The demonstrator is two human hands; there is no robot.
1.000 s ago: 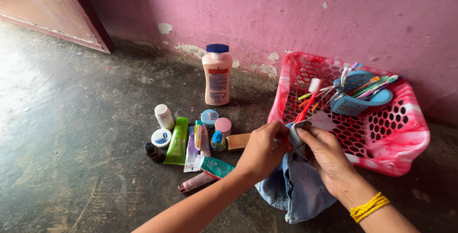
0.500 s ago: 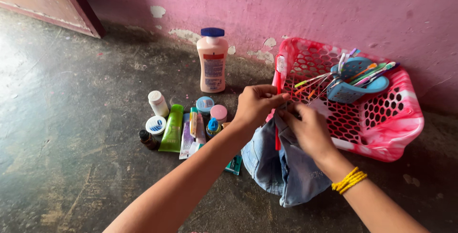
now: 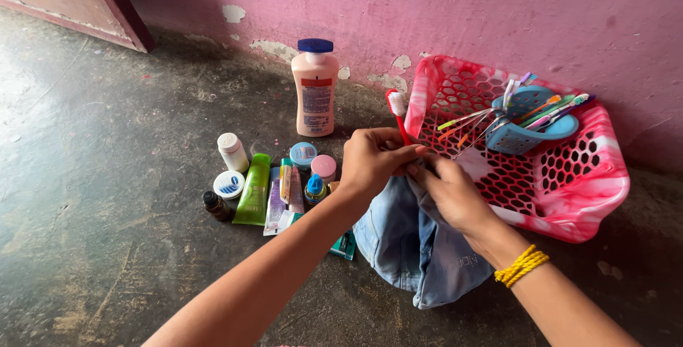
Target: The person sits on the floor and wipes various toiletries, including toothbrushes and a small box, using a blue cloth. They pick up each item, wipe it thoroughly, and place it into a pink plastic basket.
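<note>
Left hand (image 3: 373,158) pinches red toothbrush (image 3: 396,109); right hand (image 3: 448,190) grips denim cloth (image 3: 413,244). Risk: thin handle slips from pinch, hits floor.

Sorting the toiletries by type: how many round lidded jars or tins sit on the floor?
3: a white and blue tin at the left beside the green tube, a blue-lidded jar and a pink-lidded jar behind the tubes. Others may hide behind the left hand.

Soft daylight from left, sharp.

Denim cloth (image 3: 413,247), plastic basket (image 3: 569,212)
</note>
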